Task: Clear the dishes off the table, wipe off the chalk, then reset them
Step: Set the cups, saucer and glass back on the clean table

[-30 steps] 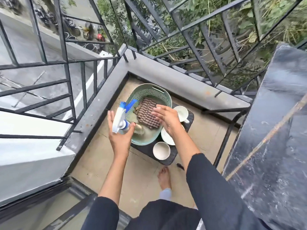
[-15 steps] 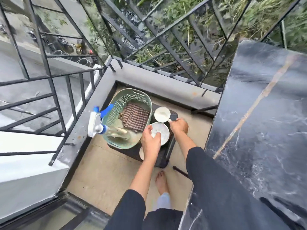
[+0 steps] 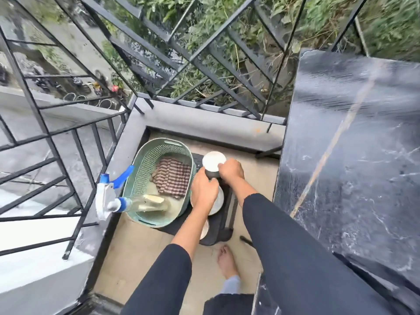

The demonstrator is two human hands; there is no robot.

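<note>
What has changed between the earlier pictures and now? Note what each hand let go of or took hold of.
The left hand let go of the spray bottle, which now lies in the basket with its head over the rim, and moved right to the cup. The right hand left the cloth and took hold of the cup. The basket, cloth and plate stayed put.

The left hand (image 3: pixel 204 190) hides most of the plate (image 3: pixel 220 201).

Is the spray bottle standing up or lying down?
Lying down: the spray bottle rests sideways in the green basket, its trigger head poking out over the rim.
</note>
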